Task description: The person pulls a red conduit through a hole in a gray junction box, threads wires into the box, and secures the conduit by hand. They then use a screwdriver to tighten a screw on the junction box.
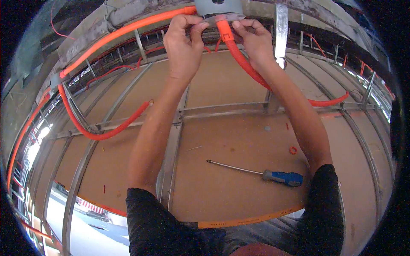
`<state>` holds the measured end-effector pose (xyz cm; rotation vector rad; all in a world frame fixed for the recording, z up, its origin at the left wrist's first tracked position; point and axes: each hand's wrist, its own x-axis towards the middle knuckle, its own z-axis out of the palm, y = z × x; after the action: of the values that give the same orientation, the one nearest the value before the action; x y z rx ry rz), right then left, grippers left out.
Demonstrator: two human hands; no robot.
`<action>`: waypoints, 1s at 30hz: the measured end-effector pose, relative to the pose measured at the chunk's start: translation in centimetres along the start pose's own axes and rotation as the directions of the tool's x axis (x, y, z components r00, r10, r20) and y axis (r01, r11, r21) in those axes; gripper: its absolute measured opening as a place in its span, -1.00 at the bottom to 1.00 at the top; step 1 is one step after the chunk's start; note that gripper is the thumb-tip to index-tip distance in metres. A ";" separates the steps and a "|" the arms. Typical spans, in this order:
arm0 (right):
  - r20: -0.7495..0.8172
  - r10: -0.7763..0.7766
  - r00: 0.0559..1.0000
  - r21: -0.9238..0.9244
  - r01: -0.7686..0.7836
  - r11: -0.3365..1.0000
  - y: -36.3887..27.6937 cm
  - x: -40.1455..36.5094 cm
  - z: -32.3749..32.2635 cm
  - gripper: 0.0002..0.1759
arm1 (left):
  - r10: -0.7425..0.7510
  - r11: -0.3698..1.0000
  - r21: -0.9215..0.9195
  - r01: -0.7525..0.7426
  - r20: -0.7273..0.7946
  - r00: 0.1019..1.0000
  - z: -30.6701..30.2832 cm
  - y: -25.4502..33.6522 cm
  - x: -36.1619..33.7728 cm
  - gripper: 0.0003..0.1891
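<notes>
Overhead at the top is a grey round junction box [209,7], with a thin round cover [210,19] at its underside. My left hand [183,47] pinches the left edge of this cover between thumb and fingers. On the opposite edge, my right hand [256,42] pinches it the same way. Between my hands an orange connector [224,30] comes down from the cover. A red-orange corrugated conduit [244,64] runs from it and passes behind my right forearm. A smooth orange conduit [132,29] enters the box from the left.
A blue-handled screwdriver [282,178] lies on the brown ceiling board [205,187] below my arms. Metal framing channels [226,111] cross the boards. Another corrugated conduit [98,136] hangs at left from a smaller grey box [55,80]. A small red ring [292,150] lies near the screwdriver.
</notes>
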<state>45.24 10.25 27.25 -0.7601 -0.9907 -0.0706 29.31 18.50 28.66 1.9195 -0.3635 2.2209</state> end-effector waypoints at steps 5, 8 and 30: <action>0.018 0.047 0.999 0.074 -0.049 0.996 -0.2 -0.1 0.0 -0.76 | -0.080 0.996 -0.042 0.081 0.016 0.997 0.1 0.4 0.0 -0.93; -0.002 -0.007 1.000 -0.016 0.007 1.000 -0.2 0.0 0.0 -0.78 | -0.177 0.981 -0.076 0.179 0.025 0.984 0.0 1.1 0.1 -0.92; 0.043 -0.075 0.996 -0.002 0.075 0.997 0.4 0.5 -0.1 -0.82 | -0.186 0.975 -0.119 0.190 0.045 0.982 -0.3 1.5 -0.5 -0.81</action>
<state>45.72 10.59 27.37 -0.7303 -1.0599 -0.1219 28.69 17.12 28.02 1.8466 -0.3025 2.0015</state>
